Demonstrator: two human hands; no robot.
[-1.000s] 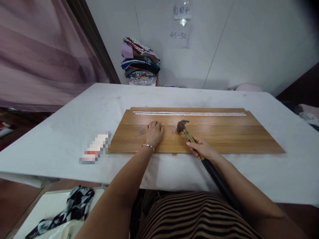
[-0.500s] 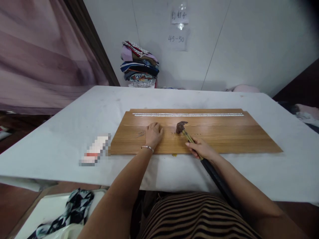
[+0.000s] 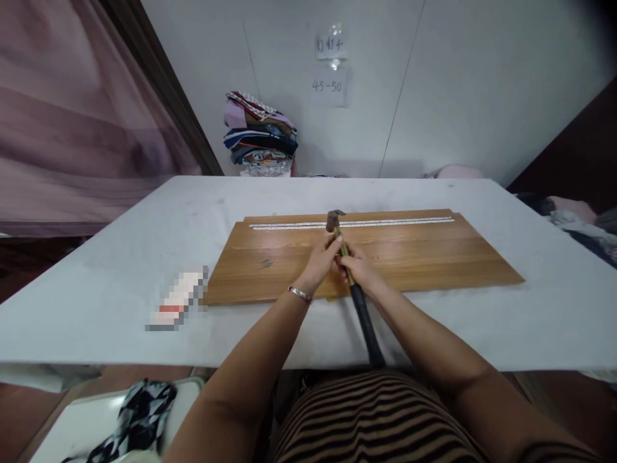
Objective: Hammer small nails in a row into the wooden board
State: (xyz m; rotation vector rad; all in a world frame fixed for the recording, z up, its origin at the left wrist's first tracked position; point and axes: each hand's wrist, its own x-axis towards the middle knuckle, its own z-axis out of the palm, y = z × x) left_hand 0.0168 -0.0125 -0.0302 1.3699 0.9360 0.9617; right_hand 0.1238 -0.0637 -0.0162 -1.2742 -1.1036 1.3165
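A claw hammer (image 3: 364, 318) with a rusty head and a black grip is raised above the wooden board (image 3: 414, 251), its head toward the far side. My right hand (image 3: 360, 269) is wrapped around the handle below the head. Closed too, my left hand (image 3: 322, 260) has its thumb against the handle's neck just under the head; whether it also holds a nail cannot be seen. Several loose nails (image 3: 265, 263) lie on the board left of my left hand. Small dark marks (image 3: 375, 258) show on the wood right of my right hand.
Two white measuring strips (image 3: 395, 223) run along the board's far part. A blurred-out flat object (image 3: 178, 297) lies left of the board on the white-covered table (image 3: 116, 270). Folded cloths (image 3: 263, 135) are stacked by the wall. A patterned cloth (image 3: 144, 411) lies on a white seat below.
My left hand has left the spot beside the nails and moved right to the hammer's neck. My right hand has brought the hammer left and up. The view has shifted slightly.
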